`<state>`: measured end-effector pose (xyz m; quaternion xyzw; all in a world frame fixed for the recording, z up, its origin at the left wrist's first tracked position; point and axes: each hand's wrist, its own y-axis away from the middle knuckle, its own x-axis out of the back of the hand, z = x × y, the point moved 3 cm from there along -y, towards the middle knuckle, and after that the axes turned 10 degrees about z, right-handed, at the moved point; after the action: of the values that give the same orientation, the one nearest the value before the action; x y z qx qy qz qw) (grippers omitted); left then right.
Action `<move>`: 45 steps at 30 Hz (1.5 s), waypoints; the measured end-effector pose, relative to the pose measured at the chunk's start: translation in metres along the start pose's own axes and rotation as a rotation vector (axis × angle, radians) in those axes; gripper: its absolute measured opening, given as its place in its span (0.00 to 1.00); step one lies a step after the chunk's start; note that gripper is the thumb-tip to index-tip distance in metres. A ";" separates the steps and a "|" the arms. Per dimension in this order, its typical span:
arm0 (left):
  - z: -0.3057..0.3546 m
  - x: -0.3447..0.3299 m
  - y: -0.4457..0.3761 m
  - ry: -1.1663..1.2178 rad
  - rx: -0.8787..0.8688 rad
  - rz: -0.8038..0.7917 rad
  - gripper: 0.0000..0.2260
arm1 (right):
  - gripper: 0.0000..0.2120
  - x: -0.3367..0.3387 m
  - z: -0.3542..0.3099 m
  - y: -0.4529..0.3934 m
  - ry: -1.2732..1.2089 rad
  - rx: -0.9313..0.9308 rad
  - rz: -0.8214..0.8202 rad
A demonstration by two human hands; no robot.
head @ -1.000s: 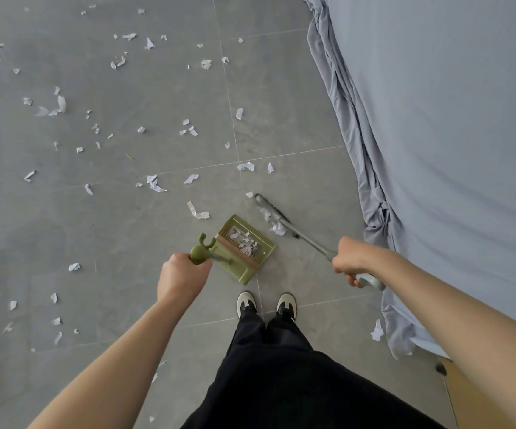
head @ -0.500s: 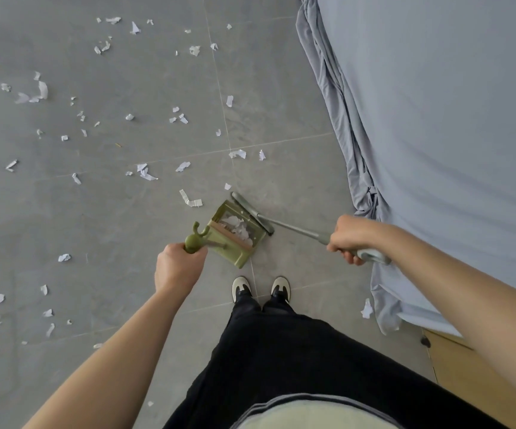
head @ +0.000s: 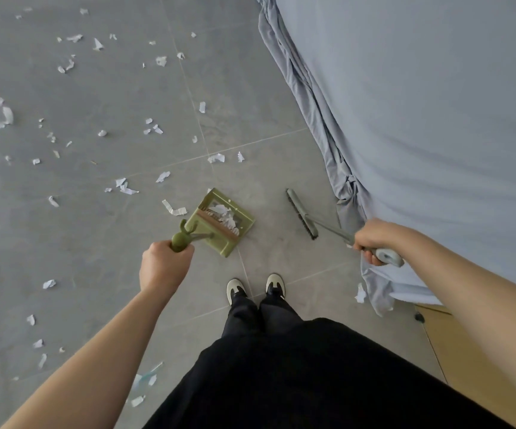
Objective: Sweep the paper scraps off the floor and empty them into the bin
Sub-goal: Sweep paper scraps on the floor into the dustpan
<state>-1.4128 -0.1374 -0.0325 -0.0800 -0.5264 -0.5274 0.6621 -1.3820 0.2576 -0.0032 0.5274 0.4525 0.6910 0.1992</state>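
Observation:
My left hand grips the green handle of an olive dustpan that rests on the grey floor just ahead of my shoes, with white paper scraps inside it. My right hand holds the grey handle of a broom; the broom head is on the floor to the right of the pan, apart from it. Several paper scraps lie scattered over the tiles to the left and ahead. No bin is in view.
A bed under a grey-blue sheet fills the right side, its cloth hanging to the floor. One scrap lies by the sheet's hem. A wooden board shows at the lower right. My shoes stand behind the pan.
The broom head was at the pan's mouth half a second ago and has swung away to the right. The scraps it pushed now lie in the pan. The dustpan has stayed put.

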 end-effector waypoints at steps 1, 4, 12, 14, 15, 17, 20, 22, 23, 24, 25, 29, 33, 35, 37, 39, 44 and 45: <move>0.002 0.000 0.000 -0.014 -0.010 -0.003 0.12 | 0.05 0.003 0.010 -0.002 0.006 -0.022 0.006; 0.014 -0.003 0.001 -0.050 -0.047 -0.015 0.12 | 0.05 0.011 0.047 -0.003 -0.011 -0.078 0.031; 0.045 -0.018 0.009 -0.077 -0.111 -0.019 0.11 | 0.10 0.015 0.136 0.000 -0.017 -0.182 0.063; 0.051 -0.024 0.012 -0.083 -0.124 -0.022 0.11 | 0.09 0.012 0.152 -0.002 0.012 -0.154 0.090; 0.055 -0.027 0.014 -0.085 -0.131 -0.026 0.11 | 0.09 0.010 0.161 -0.003 -0.003 -0.149 0.106; 0.059 -0.032 0.017 -0.084 -0.139 -0.036 0.11 | 0.12 0.005 0.174 -0.006 -0.003 -0.146 0.127; 0.064 -0.036 0.018 -0.093 -0.155 -0.038 0.10 | 0.14 -0.004 0.190 -0.005 -0.028 -0.172 0.132; 0.067 -0.038 0.020 -0.102 -0.162 -0.036 0.10 | 0.13 -0.012 0.205 -0.010 -0.025 -0.202 0.134; 0.069 -0.039 0.020 -0.105 -0.164 -0.035 0.10 | 0.12 -0.015 0.211 -0.013 -0.010 -0.226 0.143; 0.068 -0.039 0.020 -0.104 -0.162 -0.037 0.11 | 0.10 -0.020 0.218 -0.015 0.014 -0.262 0.140; 0.069 -0.040 0.019 -0.102 -0.160 -0.035 0.11 | 0.08 -0.026 0.224 -0.024 0.033 -0.284 0.116; 0.068 -0.040 0.017 -0.089 -0.132 -0.026 0.11 | 0.07 -0.047 0.228 -0.025 -0.095 -0.329 0.039; 0.067 -0.037 0.015 -0.078 -0.114 -0.010 0.12 | 0.06 -0.064 0.201 -0.024 -0.344 -0.352 -0.039; 0.068 -0.035 0.016 -0.080 -0.126 -0.007 0.12 | 0.03 -0.071 0.184 -0.026 -0.439 -0.376 -0.092; 0.067 -0.033 0.016 -0.074 -0.131 -0.004 0.12 | 0.04 -0.072 0.164 -0.022 -0.509 -0.362 -0.140; 0.065 -0.029 0.015 -0.059 -0.112 0.008 0.13 | 0.06 -0.071 0.139 -0.014 -0.597 -0.334 -0.165; 0.055 -0.012 0.008 -0.031 -0.056 0.055 0.12 | 0.08 -0.077 0.077 0.002 -0.733 -0.286 -0.254; 0.052 -0.007 0.006 -0.029 -0.049 0.063 0.12 | 0.09 -0.080 0.065 0.004 -0.757 -0.269 -0.262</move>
<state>-1.4388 -0.0957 -0.0129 -0.1203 -0.5201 -0.5178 0.6685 -1.2929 0.2227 -0.0416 0.6513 0.3166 0.4703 0.5045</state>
